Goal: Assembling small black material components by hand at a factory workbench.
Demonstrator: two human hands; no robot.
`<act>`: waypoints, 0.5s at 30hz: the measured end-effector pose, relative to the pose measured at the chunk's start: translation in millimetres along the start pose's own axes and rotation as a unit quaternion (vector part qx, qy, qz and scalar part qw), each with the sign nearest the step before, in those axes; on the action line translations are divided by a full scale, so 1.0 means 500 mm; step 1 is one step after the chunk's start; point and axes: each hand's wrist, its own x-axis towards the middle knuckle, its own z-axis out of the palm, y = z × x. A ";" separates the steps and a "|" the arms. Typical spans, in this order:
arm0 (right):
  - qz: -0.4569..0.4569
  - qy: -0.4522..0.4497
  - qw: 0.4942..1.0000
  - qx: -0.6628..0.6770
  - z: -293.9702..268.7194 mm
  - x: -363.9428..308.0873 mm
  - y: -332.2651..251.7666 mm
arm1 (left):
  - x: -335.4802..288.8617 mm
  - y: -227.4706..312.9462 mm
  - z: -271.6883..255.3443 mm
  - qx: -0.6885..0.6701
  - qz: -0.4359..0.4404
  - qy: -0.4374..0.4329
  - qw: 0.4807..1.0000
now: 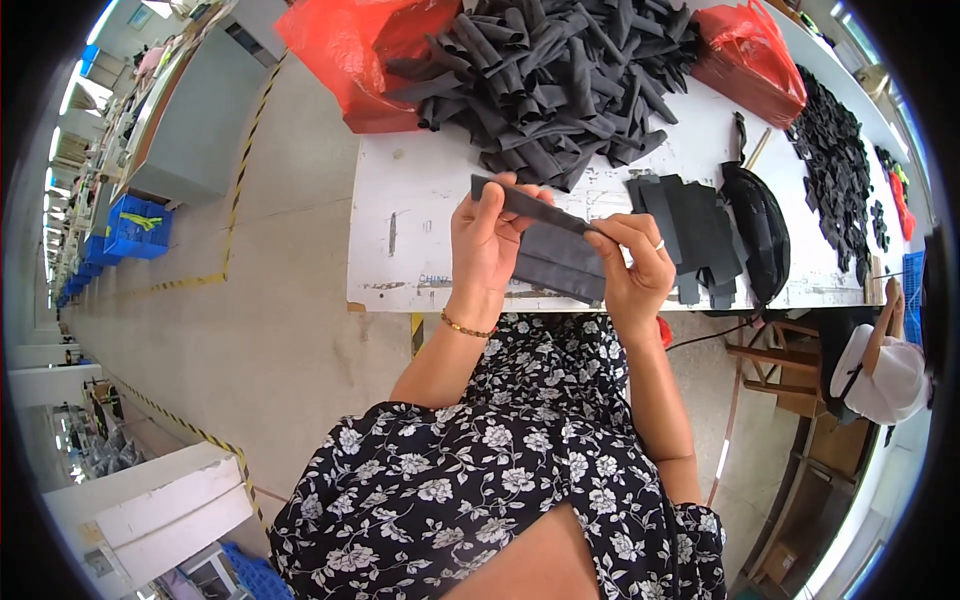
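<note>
Workpiece: a dark grey fabric strip (pixel 540 209), narrow and apparently folded lengthwise, held over the near edge of the white table (pixel 400 215); it slopes down from left to right in our view.
Step in hand: we judge that the strip is being straightened or checked along its length; whether it is stitched, we cannot tell.
Next move: we judge it calls for both pinches kept in line, so that the fold does not twist or open.
Left grip: the left hand (pixel 480 238) holds the strip near its far end, thumb on the near face, fingers behind.
Right grip: the right hand (pixel 638 272) pinches the other end narrowly between thumb and forefinger.
Pose: we note both forearms raised from below, wrists well apart, hands angled inward.
Surroundings: flat dark panels (pixel 555 262) lie beneath the hands; a heap of dark fabric pieces (pixel 565 85) lies beyond, black flat pieces (pixel 690 235) to the right.
</note>
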 end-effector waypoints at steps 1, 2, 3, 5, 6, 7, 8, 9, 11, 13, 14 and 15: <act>-0.029 -0.015 0.999 -0.013 -0.003 -0.003 -0.001 | -0.006 0.001 -0.021 0.010 -0.001 0.032 0.999; -0.059 -0.029 0.997 -0.029 -0.007 -0.003 -0.001 | -0.007 0.005 -0.022 0.019 -0.003 0.064 0.998; -0.039 -0.031 0.999 -0.021 -0.011 -0.004 -0.004 | -0.010 0.008 -0.017 -0.017 -0.003 0.068 0.998; 0.021 -0.042 0.999 0.009 -0.012 -0.009 -0.006 | -0.012 0.014 -0.026 -0.008 0.003 0.059 0.998; 0.080 -0.051 0.995 0.035 -0.012 -0.011 -0.005 | -0.012 0.015 -0.032 -0.001 0.007 0.050 0.999; 0.098 -0.054 0.992 0.066 -0.010 -0.012 0.001 | -0.014 0.014 -0.038 -0.002 0.006 0.052 0.999; 0.099 -0.052 0.992 0.064 -0.014 -0.012 0.007 | -0.014 0.011 -0.036 0.004 0.005 0.060 0.998; 0.184 -0.066 0.977 0.089 -0.017 -0.011 0.014 | -0.015 0.009 -0.035 0.010 0.003 0.067 0.998; 0.309 -0.067 0.937 0.147 -0.014 -0.010 0.034 | -0.006 0.011 -0.015 0.030 -0.015 0.091 0.995; 0.322 -0.076 0.936 0.124 -0.017 0.001 0.049 | 0.002 0.009 -0.003 0.079 -0.027 0.129 0.988; 0.325 -0.102 0.933 0.117 -0.020 0.008 0.053 | 0.005 0.009 -0.006 0.077 -0.028 0.130 0.988; 0.326 -0.103 0.933 0.115 -0.022 0.005 0.049 | 0.008 0.009 -0.009 0.107 -0.010 0.143 0.984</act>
